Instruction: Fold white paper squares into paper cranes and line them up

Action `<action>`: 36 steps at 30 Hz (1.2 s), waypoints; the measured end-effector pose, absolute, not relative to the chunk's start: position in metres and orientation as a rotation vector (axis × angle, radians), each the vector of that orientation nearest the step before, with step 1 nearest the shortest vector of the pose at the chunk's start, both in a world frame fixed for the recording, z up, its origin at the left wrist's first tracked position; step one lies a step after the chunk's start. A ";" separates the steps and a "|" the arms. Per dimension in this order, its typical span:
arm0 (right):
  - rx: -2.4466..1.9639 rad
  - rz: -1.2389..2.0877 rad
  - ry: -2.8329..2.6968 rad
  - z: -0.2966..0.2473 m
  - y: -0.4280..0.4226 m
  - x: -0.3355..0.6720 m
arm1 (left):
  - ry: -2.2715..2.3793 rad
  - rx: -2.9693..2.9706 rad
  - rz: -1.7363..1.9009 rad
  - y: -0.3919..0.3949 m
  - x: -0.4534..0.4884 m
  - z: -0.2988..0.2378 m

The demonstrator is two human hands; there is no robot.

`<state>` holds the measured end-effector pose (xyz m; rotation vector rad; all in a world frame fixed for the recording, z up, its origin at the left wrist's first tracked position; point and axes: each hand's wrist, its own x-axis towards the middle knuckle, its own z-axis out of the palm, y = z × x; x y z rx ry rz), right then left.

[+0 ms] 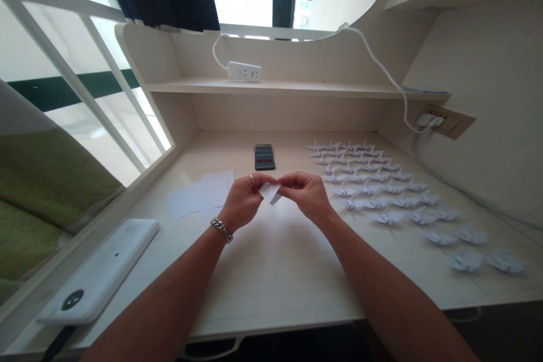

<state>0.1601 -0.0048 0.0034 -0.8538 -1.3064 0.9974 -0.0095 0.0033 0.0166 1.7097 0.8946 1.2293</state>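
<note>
A small piece of folded white paper (270,192) is held up above the desk between my two hands. My left hand (244,199), with a ring and a chain bracelet, pinches its left side. The fingertips of my right hand (306,195) are closed on its upper right edge. One pointed flap hangs down at the bottom of the paper. Sheets of white paper (199,197) lie flat to the left of my left hand. Right of my right hand stand rows of several folded white paper cranes (375,186).
A dark phone-like device (264,157) lies beyond my hands. At the front left is a white power bank (104,271) with a black cable. A shelf (297,88) holds a white power strip (245,72). A white cord (382,65) runs to the wall socket (447,121).
</note>
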 end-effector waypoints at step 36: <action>-1.093 0.909 -1.388 -0.002 -0.005 0.156 | 0.932 1.232 1.016 0.004 -0.002 0.020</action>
